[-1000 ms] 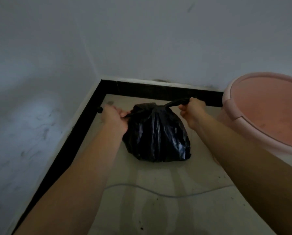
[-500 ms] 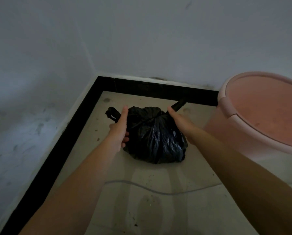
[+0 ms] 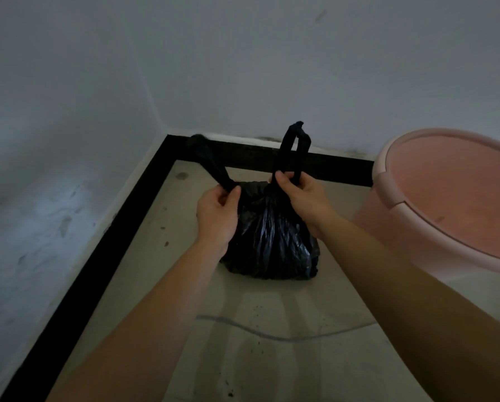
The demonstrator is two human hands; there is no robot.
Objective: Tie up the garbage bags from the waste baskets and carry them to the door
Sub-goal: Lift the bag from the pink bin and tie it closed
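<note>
A black garbage bag (image 3: pixel 275 242) sits on the pale floor in the room's corner, its top gathered. My left hand (image 3: pixel 218 211) pinches the bag's left handle strip (image 3: pixel 211 166), which stretches up and to the left. My right hand (image 3: pixel 302 195) grips the right handle loop (image 3: pixel 293 149), which stands upright above the bag. Both hands are close together over the bag's top.
A pink waste basket (image 3: pixel 446 204) stands at the right, close to the bag. A black skirting board (image 3: pixel 103 242) runs along both white walls. A thin pale cord (image 3: pixel 272 333) lies across the floor in front of the bag.
Both hands have let go of the pulled-tight ends, regripped the two handle strips near the bag's top and raised them upward.
</note>
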